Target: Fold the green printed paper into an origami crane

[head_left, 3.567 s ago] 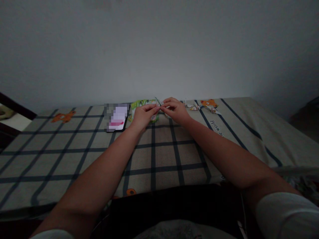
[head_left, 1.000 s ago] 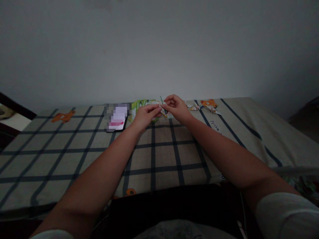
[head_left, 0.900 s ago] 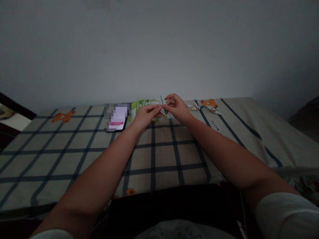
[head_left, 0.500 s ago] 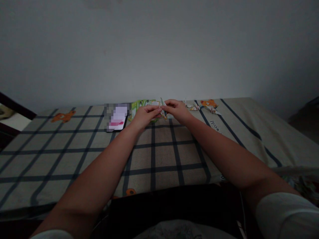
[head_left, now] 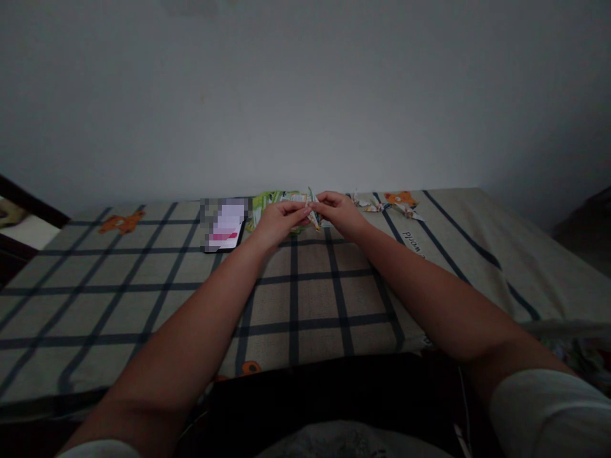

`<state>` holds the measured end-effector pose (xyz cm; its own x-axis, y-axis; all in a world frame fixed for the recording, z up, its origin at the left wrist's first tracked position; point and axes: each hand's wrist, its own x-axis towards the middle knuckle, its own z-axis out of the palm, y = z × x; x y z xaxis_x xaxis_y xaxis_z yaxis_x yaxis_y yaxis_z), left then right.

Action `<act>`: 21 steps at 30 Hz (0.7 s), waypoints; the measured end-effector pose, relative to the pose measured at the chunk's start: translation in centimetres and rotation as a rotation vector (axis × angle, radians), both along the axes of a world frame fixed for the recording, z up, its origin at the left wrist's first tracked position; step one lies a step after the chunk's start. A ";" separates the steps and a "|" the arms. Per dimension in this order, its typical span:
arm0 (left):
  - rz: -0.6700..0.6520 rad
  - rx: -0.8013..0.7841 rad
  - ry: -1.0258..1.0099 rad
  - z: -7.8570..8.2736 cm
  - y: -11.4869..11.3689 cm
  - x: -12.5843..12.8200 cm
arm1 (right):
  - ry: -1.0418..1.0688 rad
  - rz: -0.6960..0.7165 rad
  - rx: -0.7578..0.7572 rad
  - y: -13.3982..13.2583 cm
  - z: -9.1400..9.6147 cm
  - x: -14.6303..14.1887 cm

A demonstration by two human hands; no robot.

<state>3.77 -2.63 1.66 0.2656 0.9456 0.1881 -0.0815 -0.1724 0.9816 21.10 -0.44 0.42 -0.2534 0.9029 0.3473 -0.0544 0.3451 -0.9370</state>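
Observation:
Near the far edge of the cloth-covered table, my left hand (head_left: 279, 221) and my right hand (head_left: 338, 210) meet with their fingertips close together. Both pinch a small piece of folded printed paper (head_left: 314, 219), whose narrow points stick out above and below the fingers. Part of the paper is hidden by the fingers. Behind and under my left hand lie green printed sheets (head_left: 261, 205), partly covered by it. To the right of my right hand, several small folded paper pieces (head_left: 382, 207) rest on the cloth.
A phone (head_left: 226, 222) with a lit, partly blurred screen lies left of my left hand. The checked tablecloth (head_left: 312, 299) carries bear prints and lettering. A pale wall (head_left: 305, 95) rises right behind the table. Dark wooden furniture (head_left: 28, 207) stands at the far left.
Both hands stay in nearly the same place, still pinching the paper. The paper's lower point shows slightly more clearly between the fingers. Everything else looks unchanged.

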 end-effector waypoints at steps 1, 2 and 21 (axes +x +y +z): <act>0.006 -0.007 -0.012 -0.1 0.1 0.1 | 0.016 0.011 -0.022 0.1 0.0 0.0; 0.018 -0.012 -0.029 -0.2 0.2 0.1 | 0.038 0.025 -0.042 0.1 0.0 0.0; 0.066 -0.010 -0.072 -0.8 0.9 -0.1 | 0.087 -0.019 -0.084 0.5 -0.3 0.0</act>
